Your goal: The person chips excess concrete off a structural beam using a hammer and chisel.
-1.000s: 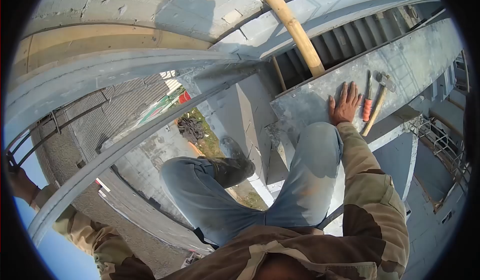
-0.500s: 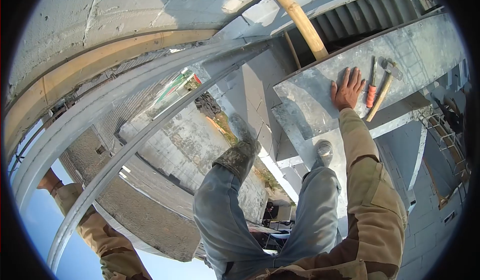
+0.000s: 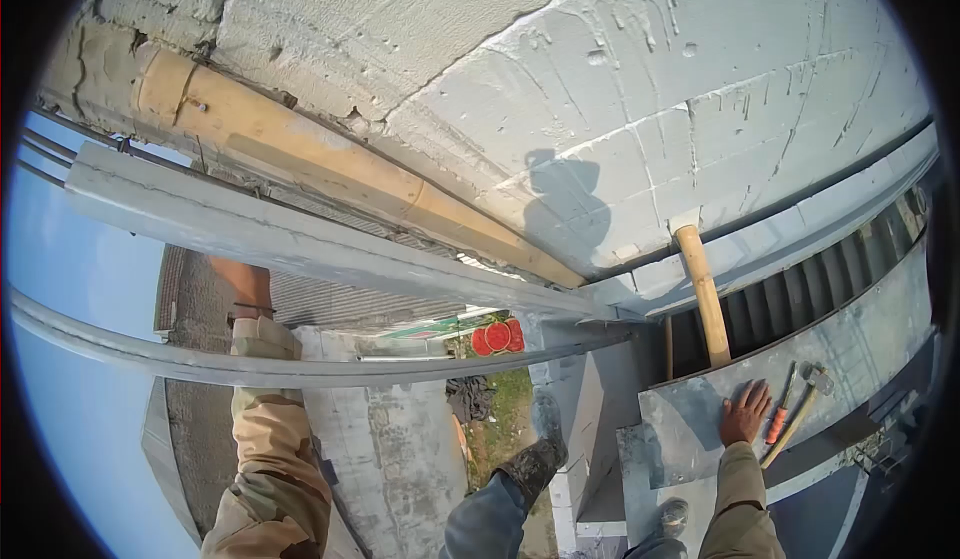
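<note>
My right hand point(image 3: 745, 414) lies flat with fingers apart on a grey, stained board point(image 3: 690, 429). Just right of it, a chisel with a red-orange handle point(image 3: 776, 425) rests on the board. Beside the chisel is a hammer point(image 3: 796, 427) with a wooden handle, its metal head towards the far side. At the left, my left hand point(image 3: 242, 284) reaches up to the upper grey beam point(image 3: 300, 234), which covers its fingers, so its grip does not show. The left forearm passes behind the lower grey rail point(image 3: 200, 364).
A block wall point(image 3: 600, 109) rises ahead, with a thick bamboo pole point(image 3: 330, 164) along its foot. Another bamboo pole point(image 3: 703, 294) leans between wall and board. Dark steps point(image 3: 810, 294) lie beyond the board. Far below, between the beams and my boots, are ground and red round containers point(image 3: 497, 337).
The view has tilted up towards the wall. My left arm has come further into view, its hand now at the upper beam. My right hand stays flat by the tools.
</note>
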Motion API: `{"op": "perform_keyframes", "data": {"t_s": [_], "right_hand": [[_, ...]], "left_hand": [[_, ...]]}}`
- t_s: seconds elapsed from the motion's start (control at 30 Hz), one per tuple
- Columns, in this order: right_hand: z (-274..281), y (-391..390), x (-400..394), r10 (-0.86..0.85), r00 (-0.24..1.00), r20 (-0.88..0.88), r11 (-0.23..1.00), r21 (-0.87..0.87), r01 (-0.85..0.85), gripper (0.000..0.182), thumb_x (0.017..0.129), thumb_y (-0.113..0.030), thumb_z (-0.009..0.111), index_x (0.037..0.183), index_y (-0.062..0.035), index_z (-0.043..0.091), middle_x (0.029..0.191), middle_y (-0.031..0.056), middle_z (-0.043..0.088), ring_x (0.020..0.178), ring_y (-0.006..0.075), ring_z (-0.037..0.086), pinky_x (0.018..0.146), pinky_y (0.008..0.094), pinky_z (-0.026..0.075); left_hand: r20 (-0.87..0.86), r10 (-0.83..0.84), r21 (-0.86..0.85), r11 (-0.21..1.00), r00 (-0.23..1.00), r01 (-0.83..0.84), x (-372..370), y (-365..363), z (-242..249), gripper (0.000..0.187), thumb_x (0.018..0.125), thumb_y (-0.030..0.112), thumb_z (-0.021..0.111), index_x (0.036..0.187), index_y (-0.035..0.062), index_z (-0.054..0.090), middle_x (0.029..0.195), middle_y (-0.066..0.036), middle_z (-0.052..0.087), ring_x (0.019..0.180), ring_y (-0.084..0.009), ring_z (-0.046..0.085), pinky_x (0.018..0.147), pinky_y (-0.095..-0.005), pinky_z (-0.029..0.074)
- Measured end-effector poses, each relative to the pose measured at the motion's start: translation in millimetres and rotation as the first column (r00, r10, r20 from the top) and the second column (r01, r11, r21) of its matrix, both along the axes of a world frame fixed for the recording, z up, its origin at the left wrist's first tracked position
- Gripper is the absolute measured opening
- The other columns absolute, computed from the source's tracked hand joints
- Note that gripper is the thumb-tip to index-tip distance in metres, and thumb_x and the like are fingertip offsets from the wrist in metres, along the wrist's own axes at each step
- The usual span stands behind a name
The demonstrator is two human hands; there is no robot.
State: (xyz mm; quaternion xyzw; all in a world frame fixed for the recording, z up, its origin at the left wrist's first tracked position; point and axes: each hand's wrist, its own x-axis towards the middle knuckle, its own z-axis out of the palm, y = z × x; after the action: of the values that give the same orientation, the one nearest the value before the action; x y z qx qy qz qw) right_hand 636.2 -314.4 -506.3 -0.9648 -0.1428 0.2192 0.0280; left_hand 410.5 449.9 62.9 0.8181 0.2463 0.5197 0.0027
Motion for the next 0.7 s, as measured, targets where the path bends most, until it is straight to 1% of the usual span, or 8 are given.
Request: {"op": "perform_keyframes", "data": {"t_s": [0.03,0.07,0.17,0.23,0.4,0.5,0.57,0.7], "right_hand": [[5,1,2,-0.004,1.000,-0.013,1.000,-0.002,0.004,0.089,0.092,-0.043,0.066,0.160,-0.0007,0.027,0.167,0.0291,0.015,0.155,0.0468,0.015,0.127,0.0579,0.009],[15,1,6,0.012,0.994,-0.106,0.999,-0.045,-0.017,0.092,0.089,-0.046,0.069,0.159,-0.0006,0.029,0.167,0.0291,0.016,0.155,0.0470,0.015,0.127,0.0569,0.009],[62,20,32,-0.231,0.883,-0.409,0.956,0.071,0.284,0.092,0.087,-0.038,0.075,0.156,0.0041,0.032,0.162,0.0329,0.025,0.150,0.0491,0.026,0.122,0.0584,0.024],[73,31,51,-0.034,0.979,-0.201,0.953,0.290,0.093,0.084,0.084,-0.035,0.077,0.146,0.0086,0.042,0.154,0.0363,0.036,0.143,0.0527,0.035,0.116,0.0592,0.034],[384,133,136,0.272,0.929,0.253,0.640,0.673,-0.371,0.051,0.083,-0.020,0.078,0.122,0.0076,0.060,0.135,0.0359,0.054,0.126,0.0525,0.051,0.106,0.0541,0.044],[630,209,154,0.251,0.731,0.634,0.453,0.591,-0.668,0.039,0.088,-0.010,0.073,0.123,0.0034,0.061,0.139,0.0308,0.054,0.128,0.0477,0.052,0.107,0.0511,0.045],[778,256,144,0.187,0.533,0.825,0.366,0.445,-0.818,0.042,0.089,-0.008,0.074,0.126,0.0044,0.059,0.144,0.0282,0.049,0.126,0.0458,0.053,0.104,0.0475,0.048],[989,346,112,-0.024,0.102,0.995,0.196,0.105,-0.975,0.059,0.091,-0.011,0.073,0.142,0.0024,0.048,0.152,0.0266,0.043,0.138,0.0433,0.047,0.111,0.0477,0.043]], "left_hand": [[0.407,-0.244,-0.281,0.884,0.880,0.375,23,-18,-5,0.042,0.099,0.019,0.064,0.133,-0.0048,0.054,0.126,-0.016,0.064,0.107,-0.0264,0.064,0.090,-0.0359,0.054],[0.236,-0.205,-0.303,0.913,0.950,0.272,30,-38,0,0.041,0.103,0.017,0.059,0.137,-0.0034,0.049,0.129,-0.015,0.060,0.110,-0.0274,0.062,0.091,-0.0371,0.053],[0.427,-0.183,-0.321,0.885,0.885,0.338,69,-92,21,0.023,0.112,0.021,0.042,0.111,0.0003,0.053,0.099,-0.007,0.060,0.086,-0.0160,0.057,0.078,-0.0325,0.049],[0.437,-0.209,-0.367,0.847,0.875,0.385,66,-102,32,0.028,0.114,0.026,0.040,0.099,0.0030,0.049,0.084,-0.002,0.052,0.074,-0.0124,0.050,0.069,-0.0278,0.045],[0.451,-0.205,-0.435,0.799,0.869,0.414,51,-85,26,0.030,0.114,0.026,0.039,0.095,0.0041,0.048,0.078,-0.001,0.049,0.069,-0.0113,0.047,0.066,-0.0270,0.042],[0.547,-0.247,-0.431,0.736,0.800,0.522,52,-83,31,0.030,0.114,0.023,0.038,0.094,0.0040,0.050,0.076,-0.002,0.049,0.069,-0.0126,0.047,0.065,-0.0295,0.042],[0.395,-0.192,-0.473,0.795,0.898,0.379,50,-86,31,0.028,0.113,0.019,0.037,0.094,0.0033,0.051,0.075,-0.002,0.049,0.068,-0.0136,0.047,0.066,-0.0308,0.043],[0.497,-0.129,-0.559,0.709,0.858,0.430,57,-99,40,0.024,0.112,0.018,0.040,0.095,0.0038,0.049,0.076,-0.002,0.047,0.070,-0.0118,0.047,0.069,-0.0281,0.042]]}}
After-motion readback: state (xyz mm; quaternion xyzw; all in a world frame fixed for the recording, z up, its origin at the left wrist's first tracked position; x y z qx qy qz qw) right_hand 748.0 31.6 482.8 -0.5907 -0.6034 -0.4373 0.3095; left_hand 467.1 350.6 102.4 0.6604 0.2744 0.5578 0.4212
